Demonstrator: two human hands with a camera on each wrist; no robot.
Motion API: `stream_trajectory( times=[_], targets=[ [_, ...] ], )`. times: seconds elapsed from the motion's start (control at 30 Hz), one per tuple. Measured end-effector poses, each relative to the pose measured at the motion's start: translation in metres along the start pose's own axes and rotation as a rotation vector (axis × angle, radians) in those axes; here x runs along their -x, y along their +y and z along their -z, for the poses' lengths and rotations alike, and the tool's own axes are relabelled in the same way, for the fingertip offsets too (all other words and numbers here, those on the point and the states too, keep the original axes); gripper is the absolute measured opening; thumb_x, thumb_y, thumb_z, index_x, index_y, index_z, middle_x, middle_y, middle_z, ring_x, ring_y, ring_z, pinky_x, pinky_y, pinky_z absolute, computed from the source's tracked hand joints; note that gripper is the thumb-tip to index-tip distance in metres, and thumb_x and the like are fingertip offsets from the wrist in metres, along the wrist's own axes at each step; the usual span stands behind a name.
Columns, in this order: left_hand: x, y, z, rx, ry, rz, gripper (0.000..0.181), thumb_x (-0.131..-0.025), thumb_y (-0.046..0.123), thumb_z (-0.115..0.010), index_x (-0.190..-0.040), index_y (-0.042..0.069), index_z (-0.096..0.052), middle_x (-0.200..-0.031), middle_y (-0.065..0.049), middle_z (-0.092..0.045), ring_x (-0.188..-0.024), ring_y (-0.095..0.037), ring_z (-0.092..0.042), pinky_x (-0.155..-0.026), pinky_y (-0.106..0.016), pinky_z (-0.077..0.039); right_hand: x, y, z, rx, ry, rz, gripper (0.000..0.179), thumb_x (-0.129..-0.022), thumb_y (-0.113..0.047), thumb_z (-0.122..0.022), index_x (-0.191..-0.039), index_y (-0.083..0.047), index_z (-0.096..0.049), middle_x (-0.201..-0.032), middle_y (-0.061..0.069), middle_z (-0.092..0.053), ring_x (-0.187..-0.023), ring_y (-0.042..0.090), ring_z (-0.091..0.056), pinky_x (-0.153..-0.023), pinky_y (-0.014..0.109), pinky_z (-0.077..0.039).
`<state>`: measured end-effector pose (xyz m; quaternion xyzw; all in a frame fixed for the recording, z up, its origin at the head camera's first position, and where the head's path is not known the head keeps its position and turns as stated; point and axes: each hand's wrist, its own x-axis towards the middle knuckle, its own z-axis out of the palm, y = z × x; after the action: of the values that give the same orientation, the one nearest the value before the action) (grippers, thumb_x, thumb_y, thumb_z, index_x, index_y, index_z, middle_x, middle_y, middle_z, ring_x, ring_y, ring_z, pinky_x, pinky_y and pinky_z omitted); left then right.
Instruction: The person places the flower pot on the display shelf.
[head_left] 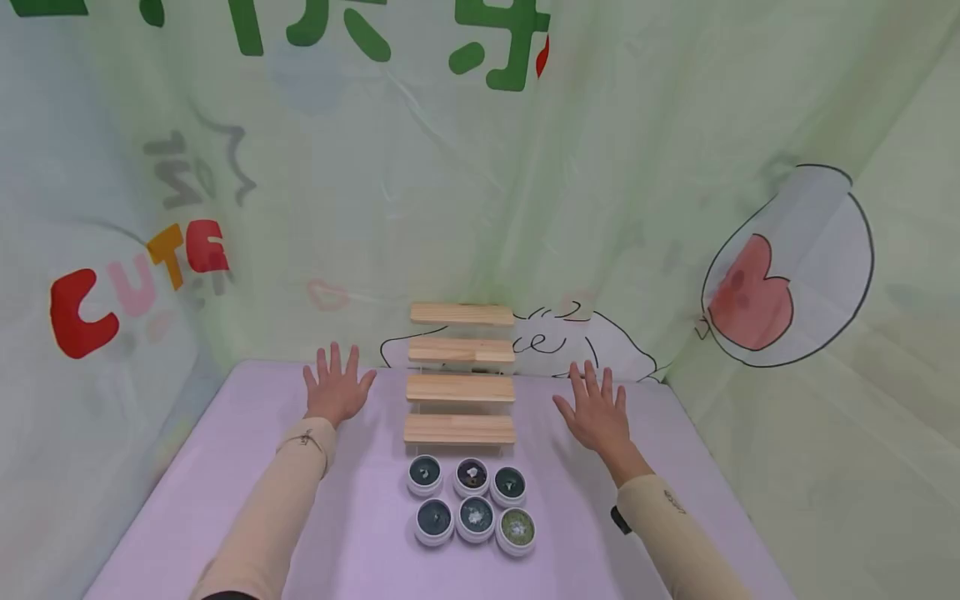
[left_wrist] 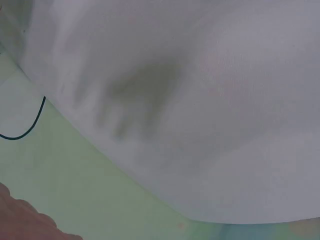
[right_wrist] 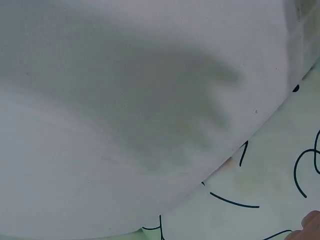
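My left hand point(head_left: 335, 390) hovers over the far left of the table with its fingers spread straight, holding nothing. Over on the right, my right hand point(head_left: 598, 415) is likewise spread and holds nothing. Between them stands a stepped rack point(head_left: 460, 387) with several light wooden shelves. In front of it, small round white jars point(head_left: 434, 521) sit in two rows; their contents are dark green or blackish, some topped with pale bits. One jar point(head_left: 517, 530) at the front right has lighter green contents. Neither hand touches the rack or jars. The wrist views catch only a hand's edge.
A pale lilac tabletop point(head_left: 360, 533) carries everything. Behind it and on both sides hang light green curtains point(head_left: 337, 167) printed with letters and drawings. Hand shadows fall on the table in both wrist views.
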<state>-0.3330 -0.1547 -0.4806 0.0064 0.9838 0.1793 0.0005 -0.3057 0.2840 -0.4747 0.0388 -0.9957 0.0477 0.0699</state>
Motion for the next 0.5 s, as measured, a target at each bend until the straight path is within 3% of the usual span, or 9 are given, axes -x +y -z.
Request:
stream_trajectory(
  times=[0.1,0.2,0.37,0.5],
  targets=[
    [0.000,0.001,-0.003,0.058,0.038,-0.091,0.075,-0.103,0.048,-0.036,-0.154,-0.003,-0.015,-0.158,-0.031,-0.002,-0.146,-0.047,-0.002,-0.117,-0.064,-0.009,0.001,-0.001,-0.003,0.010,0.005,0.003,0.076,-0.101,-0.050,-0.042,-0.156,-0.006,-0.015,-0.161,0.023,-0.007,-0.144,0.051,0.000,-0.113,0.072,-0.005],
    [0.001,0.005,-0.005,0.171,0.050,-0.171,0.075,-0.102,0.043,-0.046,-0.151,-0.008,-0.023,-0.157,-0.031,-0.013,-0.143,-0.046,-0.018,-0.115,-0.059,-0.024,0.001,0.000,-0.006,0.016,0.006,0.006,0.076,-0.101,-0.051,-0.041,-0.156,-0.006,-0.015,-0.161,0.023,-0.008,-0.144,0.051,-0.002,-0.113,0.072,-0.006],
    [0.007,0.021,0.000,0.342,0.034,-0.214,0.073,-0.098,0.035,-0.059,-0.145,-0.013,-0.031,-0.153,-0.032,-0.026,-0.140,-0.045,-0.028,-0.116,-0.055,-0.026,0.003,0.000,-0.006,0.014,-0.016,0.001,0.076,-0.101,-0.051,-0.040,-0.157,-0.007,-0.013,-0.161,0.023,-0.006,-0.144,0.050,0.002,-0.113,0.071,-0.005],
    [0.012,0.033,0.000,0.410,0.012,-0.226,0.073,-0.095,0.029,-0.066,-0.144,-0.014,-0.034,-0.148,-0.032,-0.036,-0.138,-0.045,-0.033,-0.116,-0.053,-0.029,0.005,-0.001,-0.005,0.007,-0.016,0.006,0.076,-0.101,-0.051,-0.040,-0.157,-0.006,-0.014,-0.161,0.023,-0.006,-0.145,0.050,0.002,-0.114,0.071,-0.005]
  ],
)
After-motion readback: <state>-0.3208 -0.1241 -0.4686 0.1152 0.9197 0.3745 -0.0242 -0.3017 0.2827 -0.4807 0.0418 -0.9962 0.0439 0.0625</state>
